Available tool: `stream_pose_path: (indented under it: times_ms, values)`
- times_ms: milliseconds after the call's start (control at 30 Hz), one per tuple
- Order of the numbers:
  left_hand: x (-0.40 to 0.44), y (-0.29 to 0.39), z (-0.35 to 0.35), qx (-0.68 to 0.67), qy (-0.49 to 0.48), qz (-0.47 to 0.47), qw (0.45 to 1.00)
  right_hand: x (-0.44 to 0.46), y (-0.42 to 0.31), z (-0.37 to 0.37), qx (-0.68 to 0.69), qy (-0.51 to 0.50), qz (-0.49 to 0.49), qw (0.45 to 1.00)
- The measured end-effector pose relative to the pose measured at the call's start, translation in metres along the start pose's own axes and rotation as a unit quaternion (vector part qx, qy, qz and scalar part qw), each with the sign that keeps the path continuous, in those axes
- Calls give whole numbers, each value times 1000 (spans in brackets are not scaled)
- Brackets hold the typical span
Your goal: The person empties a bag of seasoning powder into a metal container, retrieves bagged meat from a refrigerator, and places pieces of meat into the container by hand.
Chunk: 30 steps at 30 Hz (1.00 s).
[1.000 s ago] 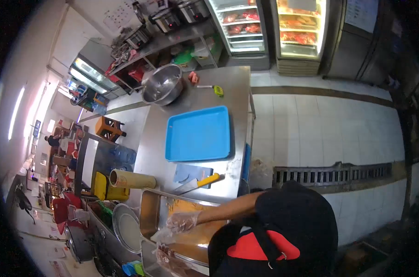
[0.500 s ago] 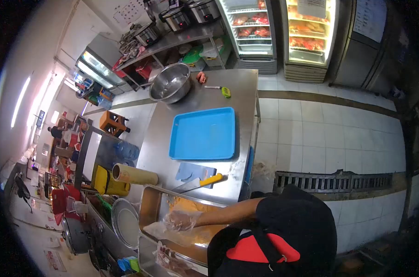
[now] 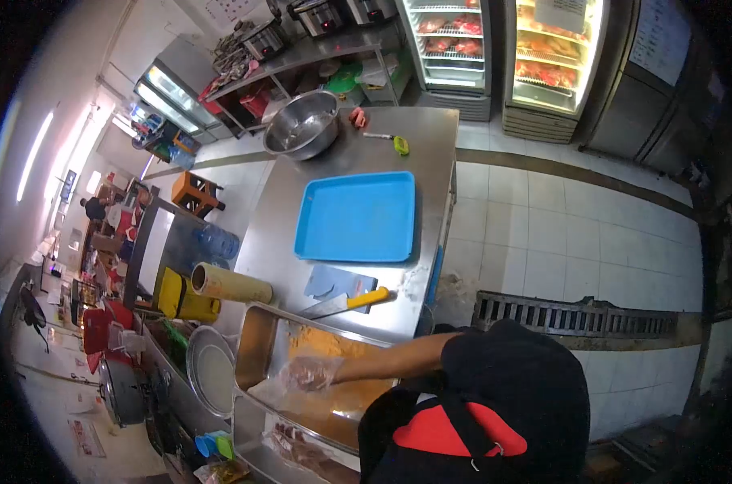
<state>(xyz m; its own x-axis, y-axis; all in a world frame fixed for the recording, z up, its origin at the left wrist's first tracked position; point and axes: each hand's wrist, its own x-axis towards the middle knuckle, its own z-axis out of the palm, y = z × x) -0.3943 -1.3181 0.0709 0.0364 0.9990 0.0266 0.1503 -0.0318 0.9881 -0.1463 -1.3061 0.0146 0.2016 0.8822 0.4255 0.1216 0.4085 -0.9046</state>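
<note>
Right hand (image 3: 312,373) over orange powder (image 3: 324,342)

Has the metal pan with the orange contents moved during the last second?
No, not visibly. Against the steel table, the metal pan keeps its place beside the knife; the camera's view shifted instead.

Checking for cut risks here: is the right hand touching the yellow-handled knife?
Apart. The head view shows the gloved right hand over the metal pan, whose rim lies between it and the yellow-handled knife.
</note>
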Motion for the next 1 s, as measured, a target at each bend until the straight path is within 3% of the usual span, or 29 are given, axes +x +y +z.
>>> stream_pose_path:
  times_ms: [33,67,100,167,200,233,333,433,533,567,633,667,700,800,833,900,1000]
  values:
    - [-33,66,44,60,80,-21,995,-3,-3,-5,-16,-5,-9,1000]
    - [-32,69,46,27,73,-20,997,-2,-6,-8,-27,-1,-22,999]
    - [-31,62,44,-12,73,-22,997,-3,-12,-10,-35,8,-36,999]
    - [9,-23,-5,-80,60,-35,994,-8,-23,-18,-74,4,-80,994]
    - [-37,33,38,-95,45,36,994,-9,-30,-26,-103,-3,-112,988]
    - [-41,33,42,-105,14,74,992,-8,-40,-33,-125,-9,-149,981]
    - [-34,52,49,-95,65,-33,993,12,-71,-48,-146,-5,-205,968]
    - [-43,37,48,-42,24,-72,996,10,-82,-49,-147,-70,33,986]
    - [-64,53,73,-217,-12,-275,936,-5,-46,-32,-232,-55,-61,969]
    - [-69,50,78,-305,-67,-303,900,-6,-57,-28,-254,-56,-142,955]
    - [-82,43,84,-467,-168,-351,794,-27,-58,-18,-251,-102,-145,952]
    - [-82,39,88,-438,-137,-325,827,-33,-56,-13,-249,-121,-150,949]
    - [-88,32,88,-403,-104,-300,858,-51,-24,1,-125,-163,9,979]
    - [-95,13,97,-296,-7,-212,931,-89,-24,2,-210,-138,-133,959]
    - [-98,7,101,-259,26,-180,949,-93,-22,-2,-166,-144,-59,974]
    - [-100,11,108,-241,70,-176,952,-92,-41,-15,-73,-151,92,982]
    - [-99,19,121,-251,95,-245,932,-82,-40,-28,-37,-146,180,972]
